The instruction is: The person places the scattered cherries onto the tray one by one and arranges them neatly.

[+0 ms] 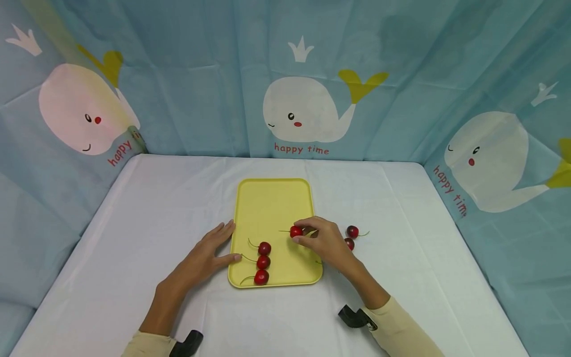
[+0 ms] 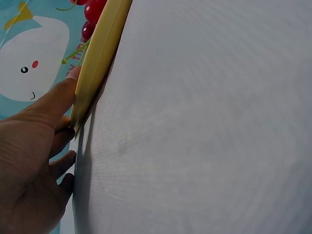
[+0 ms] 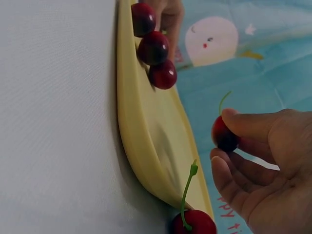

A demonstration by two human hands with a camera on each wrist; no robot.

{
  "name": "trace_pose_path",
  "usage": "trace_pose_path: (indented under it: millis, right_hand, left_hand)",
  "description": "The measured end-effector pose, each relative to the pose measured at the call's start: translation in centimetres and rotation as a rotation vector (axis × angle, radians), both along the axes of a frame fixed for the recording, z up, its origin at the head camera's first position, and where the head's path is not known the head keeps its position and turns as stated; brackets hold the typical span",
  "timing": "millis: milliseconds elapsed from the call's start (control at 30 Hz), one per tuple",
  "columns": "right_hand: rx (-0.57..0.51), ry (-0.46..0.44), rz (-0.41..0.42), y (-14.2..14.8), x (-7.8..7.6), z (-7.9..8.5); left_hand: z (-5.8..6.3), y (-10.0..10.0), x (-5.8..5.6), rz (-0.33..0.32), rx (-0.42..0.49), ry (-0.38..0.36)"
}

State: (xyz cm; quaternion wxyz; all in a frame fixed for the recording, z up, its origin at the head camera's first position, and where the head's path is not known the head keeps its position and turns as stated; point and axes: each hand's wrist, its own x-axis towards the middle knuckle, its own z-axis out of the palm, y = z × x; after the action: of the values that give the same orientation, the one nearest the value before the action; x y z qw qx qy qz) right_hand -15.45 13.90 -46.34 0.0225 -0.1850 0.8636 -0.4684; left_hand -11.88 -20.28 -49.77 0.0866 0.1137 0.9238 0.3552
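Observation:
My right hand [image 1: 327, 243] pinches a red cherry [image 1: 296, 231] between thumb and fingertips, above the right half of a yellow tray [image 1: 274, 198]. The held cherry's thin green stem points left in the head view. In the right wrist view the cherry [image 3: 224, 134] appears raised off the tray surface. Down the tray's lower left part runs a column of three cherries [image 1: 263, 262], their stems toward the left. My left hand [image 1: 202, 258] rests at the tray's left edge, thumb by the rim and fingers extended along the side.
Right of the tray lie two dark red cherries [image 1: 352, 231], the lower one partly covered by my right forearm. Near the tray's corner another cherry [image 3: 195, 223] shows in the right wrist view. White cloth covers the table [image 1: 178, 198]; blue whale-print curtains [image 1: 200, 99] stand around it.

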Motion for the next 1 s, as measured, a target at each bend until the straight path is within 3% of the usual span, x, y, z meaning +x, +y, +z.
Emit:
trace_pose_path:
  millis: [1000]
  right_hand:
    - [0.038, -0.088, 0.09, -4.1, -1.2, -0.9]
  left_hand:
    - [0.0, 0.0, 0.0, 0.001, -0.01, 0.001]
